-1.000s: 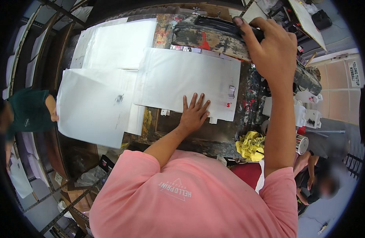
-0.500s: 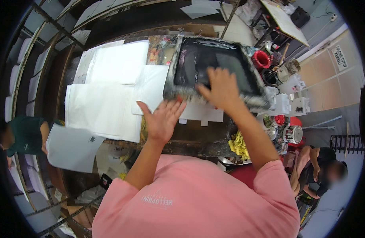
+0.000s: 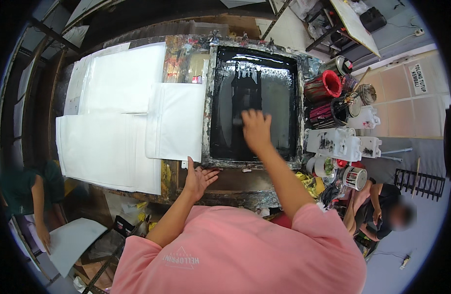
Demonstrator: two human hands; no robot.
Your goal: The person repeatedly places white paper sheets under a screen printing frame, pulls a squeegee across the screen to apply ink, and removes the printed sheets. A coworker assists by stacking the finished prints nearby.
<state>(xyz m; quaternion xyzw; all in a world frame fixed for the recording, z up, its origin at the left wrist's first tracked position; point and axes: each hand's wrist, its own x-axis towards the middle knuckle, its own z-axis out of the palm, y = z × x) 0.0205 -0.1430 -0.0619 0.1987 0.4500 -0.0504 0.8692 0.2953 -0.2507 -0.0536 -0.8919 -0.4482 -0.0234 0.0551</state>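
A screen-printing frame (image 3: 206, 108) lies flat on the table, its mesh coated with wet black ink. A darker ink stripe (image 3: 246, 90) runs down the mesh's middle. My right hand (image 3: 257, 131) is over the mesh with its fingers curled around something dark, mostly hidden beneath them. At the frame's near left corner, my left hand (image 3: 200, 180) is palm up with fingers spread, the fingertips close to the front edge, holding nothing. White sheets (image 3: 175, 120) lie just left of the frame, overlapping a larger white stack (image 3: 105, 152).
Another white stack (image 3: 120, 78) lies farther back. Along the right side stand a red ink pot (image 3: 328, 83), a paint-streaked can (image 3: 354, 177) and white plastic containers (image 3: 333, 142). A person at left holds a pale sheet (image 3: 76, 242); another person (image 3: 377, 210) sits at right.
The frame, slanted before, now sits square and flat. My right hand has curled its fingers over the mesh. My left hand has turned lower at the corner. The person at left has lowered the sheet.
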